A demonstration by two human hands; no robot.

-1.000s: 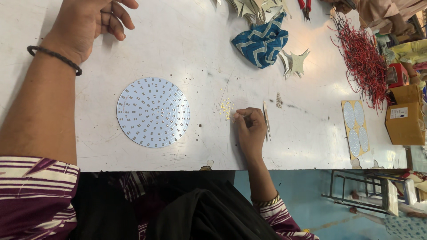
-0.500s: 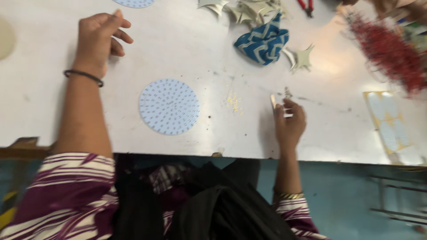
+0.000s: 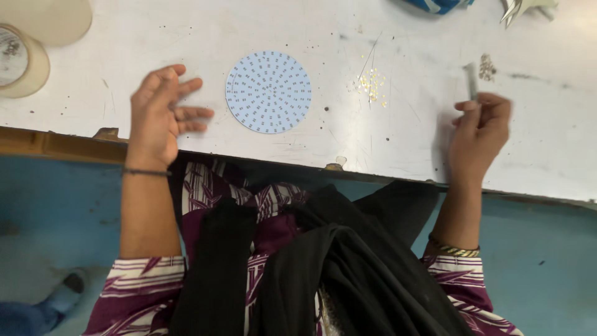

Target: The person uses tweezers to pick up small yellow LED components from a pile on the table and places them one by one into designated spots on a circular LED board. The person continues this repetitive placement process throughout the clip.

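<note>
One round LED board point(image 3: 268, 91) lies mid-frame, beside the empty, spread left hand point(image 3: 163, 115). The right hand point(image 3: 479, 127) pinches one thin metal tool point(image 3: 472, 81), perhaps tweezers.

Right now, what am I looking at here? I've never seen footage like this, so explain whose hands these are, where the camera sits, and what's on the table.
There is no machine: a person works with bare hands, filmed by a camera worn on the head, looking down. The left hand is open and empty, beside a round pale blue disc dotted with tiny parts, lying flat on a scuffed white table. The right hand pinches a thin grey strip. Between them lies a scatter of tiny yellowish bits. A roll of tape sits at the far left.
</note>
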